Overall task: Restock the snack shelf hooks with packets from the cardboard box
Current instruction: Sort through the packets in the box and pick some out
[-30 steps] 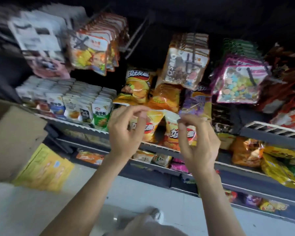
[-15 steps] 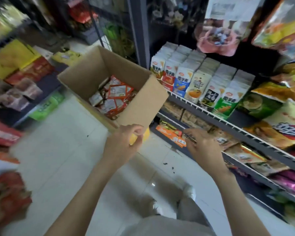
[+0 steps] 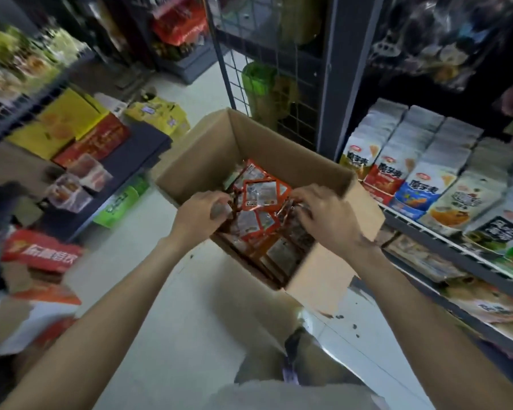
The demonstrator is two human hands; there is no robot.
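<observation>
Head view: glossy packets (image 3: 259,194), cardboard box (image 3: 317,279)

I see both hands down in the open cardboard box (image 3: 290,161) on the floor: my left hand (image 3: 200,213) and right hand (image 3: 328,214) curl into the orange-edged snack packets (image 3: 261,195). White stand-up pouches (image 3: 427,176) line the wire shelf (image 3: 444,242) just right of the box.

Both hands, left (image 3: 200,213) and right (image 3: 328,216), reached down among box packets (image 3: 261,193)
</observation>
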